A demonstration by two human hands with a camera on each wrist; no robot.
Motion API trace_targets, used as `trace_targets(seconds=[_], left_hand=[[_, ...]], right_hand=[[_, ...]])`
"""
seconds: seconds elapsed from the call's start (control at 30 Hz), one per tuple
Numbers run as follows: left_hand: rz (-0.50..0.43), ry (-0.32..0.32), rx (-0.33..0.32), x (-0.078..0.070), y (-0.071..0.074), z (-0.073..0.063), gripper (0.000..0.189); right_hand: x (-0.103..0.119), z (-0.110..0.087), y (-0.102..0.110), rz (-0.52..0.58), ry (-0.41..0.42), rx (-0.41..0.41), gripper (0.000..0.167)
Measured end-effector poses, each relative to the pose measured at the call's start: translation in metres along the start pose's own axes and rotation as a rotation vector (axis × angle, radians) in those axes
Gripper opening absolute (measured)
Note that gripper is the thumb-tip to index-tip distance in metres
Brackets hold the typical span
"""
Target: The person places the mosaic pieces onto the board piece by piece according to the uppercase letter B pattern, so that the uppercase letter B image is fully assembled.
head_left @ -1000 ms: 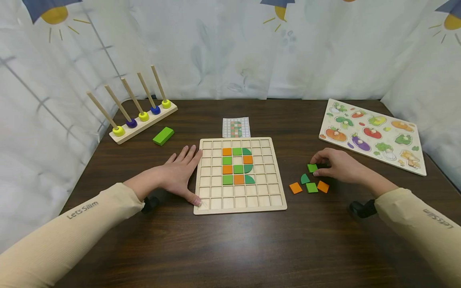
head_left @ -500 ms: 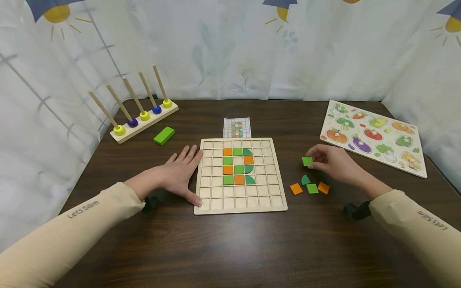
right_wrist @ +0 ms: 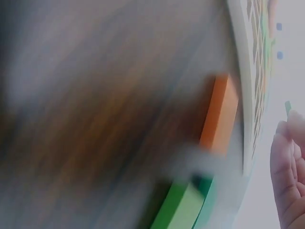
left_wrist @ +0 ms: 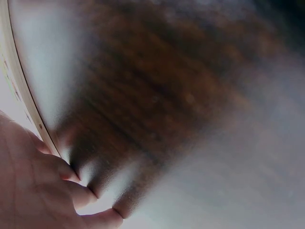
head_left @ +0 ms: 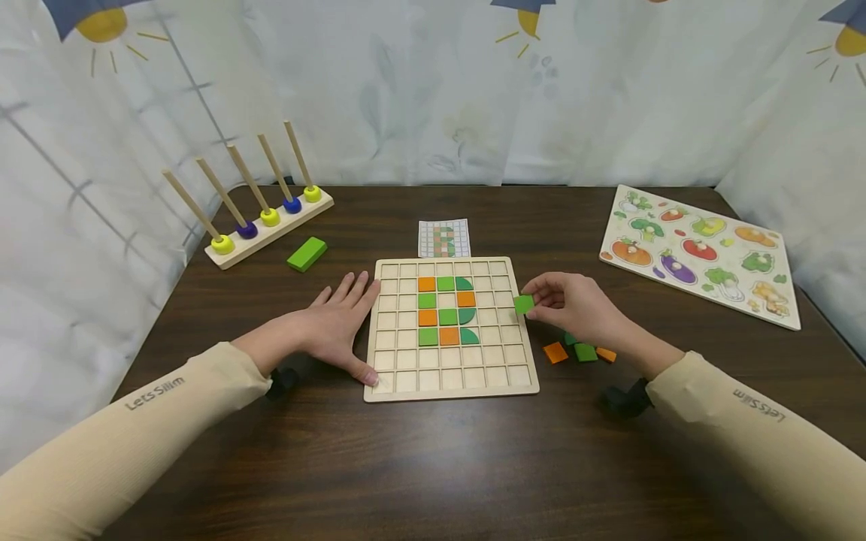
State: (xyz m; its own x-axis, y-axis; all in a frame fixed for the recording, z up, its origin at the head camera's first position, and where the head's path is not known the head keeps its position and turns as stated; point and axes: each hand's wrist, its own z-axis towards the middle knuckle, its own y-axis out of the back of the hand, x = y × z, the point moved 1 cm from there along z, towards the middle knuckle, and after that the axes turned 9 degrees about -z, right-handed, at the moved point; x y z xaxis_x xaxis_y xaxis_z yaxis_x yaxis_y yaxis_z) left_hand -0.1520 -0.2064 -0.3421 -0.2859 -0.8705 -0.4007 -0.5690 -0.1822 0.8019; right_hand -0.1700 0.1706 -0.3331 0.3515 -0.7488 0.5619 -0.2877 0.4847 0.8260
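Note:
My right hand (head_left: 571, 304) pinches a light green square tile (head_left: 524, 304) at the right edge of the wooden grid board (head_left: 419, 382). In the right wrist view the same tile (right_wrist: 288, 107) pokes out from the fingertips. My left hand (head_left: 333, 328) lies with spread, straight fingers along the board's left edge, its thumb over the lower left corner. Orange and green square tiles and dark green quarter-round tiles sit in the middle cells of the board. Below my right hand lie an orange tile (head_left: 555, 352), a green tile (head_left: 585, 352) and others, partly hidden by the wrist.
A printed pattern card (head_left: 443, 238) lies behind the board. At the left back stand a peg stacker (head_left: 269, 231) with yellow and blue rings and a green block (head_left: 307, 254). A vegetable puzzle board (head_left: 700, 255) lies at the right back, before a white curtain.
My right hand has picked the green tile up from the loose tiles and carried it left to the board's right edge. My left hand has stayed in place.

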Motion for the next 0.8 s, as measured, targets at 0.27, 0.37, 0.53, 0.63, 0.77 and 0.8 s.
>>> trace_targets(seconds=[0.27,0.37,0.53,0.63,0.77,0.8], left_hand=[[0.008,0.004,0.003,0.000,0.000,0.001,0.150],[0.012,0.006,0.005,-0.001,0.000,0.001,0.151],[0.011,0.007,0.006,-0.001,0.000,0.001,0.151],[0.017,0.010,0.009,-0.001,0.001,0.001,0.151],[0.020,0.010,0.009,-0.001,0.000,0.002,0.152],[0.019,0.008,0.007,-0.001,0.001,0.002,0.151]], right_hand=[[0.023,0.005,-0.019,0.035,0.015,0.044,0.026],[0.029,0.006,-0.023,0.040,0.033,0.052,0.026],[0.035,0.006,-0.029,0.043,0.050,0.075,0.025],[0.037,0.005,-0.032,0.052,0.057,0.092,0.024],[0.041,0.004,-0.036,0.059,0.066,0.108,0.022],[0.042,0.004,-0.037,0.058,0.067,0.111,0.021]])
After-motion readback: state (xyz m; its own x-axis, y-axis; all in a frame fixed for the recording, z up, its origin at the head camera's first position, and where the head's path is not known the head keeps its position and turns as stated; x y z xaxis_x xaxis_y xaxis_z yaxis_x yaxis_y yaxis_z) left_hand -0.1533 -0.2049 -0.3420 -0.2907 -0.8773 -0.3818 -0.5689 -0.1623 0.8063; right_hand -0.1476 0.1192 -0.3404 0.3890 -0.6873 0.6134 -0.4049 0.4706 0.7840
